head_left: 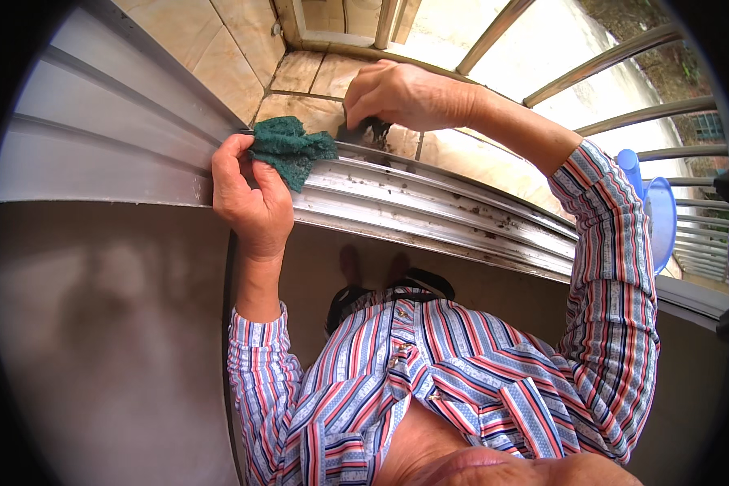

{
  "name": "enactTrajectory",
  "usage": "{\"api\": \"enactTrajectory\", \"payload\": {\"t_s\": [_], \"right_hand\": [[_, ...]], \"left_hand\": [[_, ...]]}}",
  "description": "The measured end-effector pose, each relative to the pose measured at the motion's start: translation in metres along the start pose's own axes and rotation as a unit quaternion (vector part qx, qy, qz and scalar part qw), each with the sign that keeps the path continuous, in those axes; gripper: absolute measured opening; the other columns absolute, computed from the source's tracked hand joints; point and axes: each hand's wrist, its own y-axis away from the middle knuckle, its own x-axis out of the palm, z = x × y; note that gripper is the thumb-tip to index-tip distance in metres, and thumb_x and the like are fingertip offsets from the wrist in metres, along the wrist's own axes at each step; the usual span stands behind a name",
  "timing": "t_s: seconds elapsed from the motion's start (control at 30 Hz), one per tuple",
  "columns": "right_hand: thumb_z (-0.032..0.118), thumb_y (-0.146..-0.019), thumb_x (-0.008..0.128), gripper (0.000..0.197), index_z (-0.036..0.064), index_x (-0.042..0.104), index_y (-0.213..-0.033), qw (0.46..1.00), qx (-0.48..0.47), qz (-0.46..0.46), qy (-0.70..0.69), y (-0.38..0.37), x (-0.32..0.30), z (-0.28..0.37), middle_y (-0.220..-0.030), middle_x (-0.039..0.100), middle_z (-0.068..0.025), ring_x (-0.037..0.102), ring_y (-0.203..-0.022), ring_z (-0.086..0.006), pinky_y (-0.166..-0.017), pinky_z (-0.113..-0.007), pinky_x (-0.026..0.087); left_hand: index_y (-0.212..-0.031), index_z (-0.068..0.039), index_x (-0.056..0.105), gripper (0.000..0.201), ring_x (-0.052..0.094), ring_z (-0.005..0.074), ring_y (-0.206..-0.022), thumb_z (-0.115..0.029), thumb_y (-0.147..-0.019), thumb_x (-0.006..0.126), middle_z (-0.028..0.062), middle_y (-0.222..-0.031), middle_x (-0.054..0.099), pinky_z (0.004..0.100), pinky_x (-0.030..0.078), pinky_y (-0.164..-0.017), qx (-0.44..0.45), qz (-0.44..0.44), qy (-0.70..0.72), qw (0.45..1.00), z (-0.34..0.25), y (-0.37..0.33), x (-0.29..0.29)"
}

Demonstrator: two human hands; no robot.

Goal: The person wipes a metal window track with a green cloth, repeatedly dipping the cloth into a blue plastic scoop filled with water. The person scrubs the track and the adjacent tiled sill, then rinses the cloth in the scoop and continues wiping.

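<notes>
Cloth, dk green, pinched in L hand at metal track; R hand clutching blk wad over tiled ledge.

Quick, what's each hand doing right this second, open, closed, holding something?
Left hand: closed, holding a green cloth.
Right hand: curled over a dark clump; whether it grips that cannot be told.

So the person's wearing a striped shirt, and the stripes are running red, navy, white and light blue. Both sleeves are stopping partway along the forearms, the right one bunching up a bit. The collar is lying open, and shiny buttons are lining the front.
</notes>
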Motion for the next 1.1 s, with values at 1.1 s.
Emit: {"api": "enactTrajectory", "payload": {"t_s": [1.1], "right_hand": [[0.039, -0.085, 0.065, 0.045, 0.0201, 0.062, -0.125, 0.985, 0.023, -0.007, 0.171, 0.002, 0.032, -0.002, -0.122, 0.055, -0.0010, 0.053, -0.110, -0.0209, -0.096, -0.041, 0.040]], "left_hand": [[-0.108, 0.002, 0.057, 0.027, 0.063, 0.0238, -0.077, 0.008, -0.081, 0.055, 0.0123, -0.095, 0.062, 0.0311, 0.053, -0.068, 0.001, 0.031, -0.024, 0.999, -0.005, -0.003, -0.003]]}}
